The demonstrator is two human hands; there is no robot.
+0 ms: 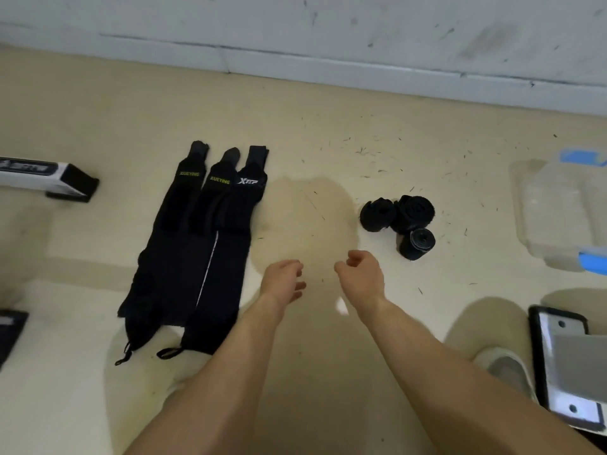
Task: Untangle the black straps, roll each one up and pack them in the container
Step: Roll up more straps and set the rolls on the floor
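Black flat straps [193, 247] lie side by side on the floor [312, 159]; three rolled straps [399, 221] sit near the clear container [565, 211], probably empty. Left hand [282, 280] and right hand [361, 274] hover between, loosely curled, holding nothing.

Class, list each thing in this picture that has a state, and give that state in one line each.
Flat straps: three, unrolled, laid side by side.
Rolled straps: three, rolled, clustered on the floor.
Container: clear, blue clips, no straps seen inside.
Left hand: empty, fingers loosely curled.
Right hand: empty, fingers loosely curled.
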